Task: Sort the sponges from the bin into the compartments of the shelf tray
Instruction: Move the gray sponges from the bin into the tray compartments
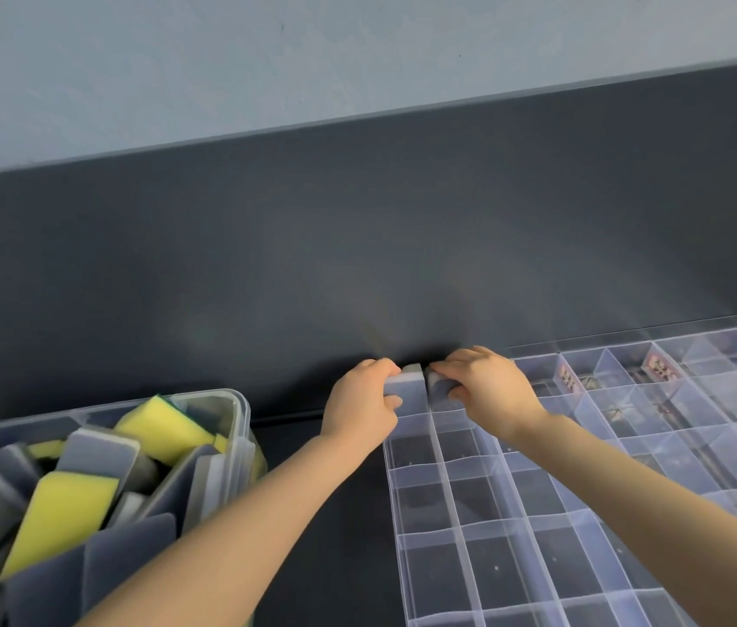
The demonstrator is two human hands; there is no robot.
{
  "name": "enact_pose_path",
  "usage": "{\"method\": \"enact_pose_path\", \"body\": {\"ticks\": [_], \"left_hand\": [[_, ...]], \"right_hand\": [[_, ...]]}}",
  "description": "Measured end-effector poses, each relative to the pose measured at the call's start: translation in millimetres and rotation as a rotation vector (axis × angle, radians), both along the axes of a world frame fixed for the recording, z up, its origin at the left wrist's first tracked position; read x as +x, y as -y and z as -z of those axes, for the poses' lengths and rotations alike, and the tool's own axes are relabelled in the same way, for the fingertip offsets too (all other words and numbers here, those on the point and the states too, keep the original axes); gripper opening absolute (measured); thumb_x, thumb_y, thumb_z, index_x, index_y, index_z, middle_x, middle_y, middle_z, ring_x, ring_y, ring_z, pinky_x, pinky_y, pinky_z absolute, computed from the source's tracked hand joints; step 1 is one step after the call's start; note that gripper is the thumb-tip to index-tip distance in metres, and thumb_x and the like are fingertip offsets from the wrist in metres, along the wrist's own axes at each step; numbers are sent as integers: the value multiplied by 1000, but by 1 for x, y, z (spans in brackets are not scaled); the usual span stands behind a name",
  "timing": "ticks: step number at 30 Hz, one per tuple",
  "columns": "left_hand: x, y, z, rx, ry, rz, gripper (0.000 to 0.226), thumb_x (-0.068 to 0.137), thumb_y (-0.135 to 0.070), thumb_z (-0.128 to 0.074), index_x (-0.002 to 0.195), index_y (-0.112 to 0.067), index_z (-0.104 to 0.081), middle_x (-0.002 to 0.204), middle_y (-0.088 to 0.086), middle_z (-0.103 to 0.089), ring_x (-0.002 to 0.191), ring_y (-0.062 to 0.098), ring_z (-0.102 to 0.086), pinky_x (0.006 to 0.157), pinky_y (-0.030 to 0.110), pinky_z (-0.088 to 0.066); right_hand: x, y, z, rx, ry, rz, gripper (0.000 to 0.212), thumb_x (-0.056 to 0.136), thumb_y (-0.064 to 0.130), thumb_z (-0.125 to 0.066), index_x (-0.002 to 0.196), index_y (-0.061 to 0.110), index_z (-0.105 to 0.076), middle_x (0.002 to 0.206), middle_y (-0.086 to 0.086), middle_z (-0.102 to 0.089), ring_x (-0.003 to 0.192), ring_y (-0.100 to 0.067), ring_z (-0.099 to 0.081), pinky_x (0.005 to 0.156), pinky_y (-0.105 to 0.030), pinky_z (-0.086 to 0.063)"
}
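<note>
A clear shelf tray (pixel 448 500) with many square compartments lies at the right on a dark table. At its far left corner my left hand (pixel 364 407) grips a grey sponge (pixel 409 389) standing in the far-left compartment. Right beside it my right hand (pixel 486 391) grips a second grey sponge (pixel 438 383) in the neighbouring compartment. Both hands' fingers curl over the sponges' tops. At the lower left a clear bin (pixel 240 414) holds several yellow and grey sponges (pixel 163 425).
A dark upright panel (pixel 357 242) rises behind the table, with a pale wall above it. Some small patterned items (pixel 658 368) sit in the tray's far compartments. A strip of bare dark table (pixel 339 558) separates bin and tray.
</note>
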State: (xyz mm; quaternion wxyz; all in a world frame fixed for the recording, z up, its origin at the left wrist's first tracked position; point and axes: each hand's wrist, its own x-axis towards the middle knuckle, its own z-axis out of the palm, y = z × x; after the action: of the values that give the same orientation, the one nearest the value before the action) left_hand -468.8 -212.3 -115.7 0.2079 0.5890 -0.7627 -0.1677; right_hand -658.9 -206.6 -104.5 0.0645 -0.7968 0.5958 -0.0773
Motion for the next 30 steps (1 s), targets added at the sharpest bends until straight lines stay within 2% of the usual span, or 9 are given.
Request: {"method": "enact_pose_path", "body": {"ticks": [4,12,15,18,21,26,30], "left_hand": [[1,-1,-5,15,27,8,42,87,-19,-63,128,-24,-54,125,-6,-55,101,18,-58,82,31,-50],[15,-14,-30,-45,157,21,54,85,-34,-66,135,-27,-46,134,-8,-50,112,15,-55,82,27,-48],[27,-23,-49,-82,240,21,48,86,-40,-63,131,-31,-49,129,-11,-53,109,13,-56,74,25,-44],[43,-39,-65,-73,298,-6,38,86,-45,-60,123,-36,-55,118,-14,-58,104,10,-57,75,29,-47],[62,-58,-74,-74,321,-70,34,85,-48,-59,118,-38,-58,112,-16,-59,102,10,-57,76,29,-47],[109,-87,-91,-86,328,-176,29,84,-48,-58,112,-40,-59,107,-16,-60,100,6,-58,74,29,-47],[163,-110,-110,-105,337,-281,25,84,-48,-59,108,-40,-61,105,-16,-60,98,6,-59,75,32,-47]], "right_hand": [[-2,-1,2,-7,-25,-2,53,89,12,-51,139,26,-39,130,5,-50,116,-22,-44,79,-35,-50],[-13,-16,-17,-115,96,38,49,89,24,-56,136,26,-44,133,7,-51,121,-20,-44,83,-36,-51],[-9,-27,-31,-161,149,28,48,90,32,-57,135,24,-46,130,5,-55,119,-21,-48,86,-33,-48],[4,-38,-42,-160,209,-10,47,88,33,-57,134,24,-49,128,6,-57,117,-19,-51,88,-30,-46],[27,-45,-51,-152,235,-73,42,87,30,-58,128,24,-55,121,6,-61,110,-18,-56,84,-26,-44],[69,-56,-62,-127,261,-180,37,86,27,-60,123,28,-60,120,10,-62,107,-13,-59,80,-16,-37],[102,-63,-75,-77,296,-258,35,84,24,-63,119,28,-62,116,11,-64,100,-9,-61,85,-21,-45]]}}
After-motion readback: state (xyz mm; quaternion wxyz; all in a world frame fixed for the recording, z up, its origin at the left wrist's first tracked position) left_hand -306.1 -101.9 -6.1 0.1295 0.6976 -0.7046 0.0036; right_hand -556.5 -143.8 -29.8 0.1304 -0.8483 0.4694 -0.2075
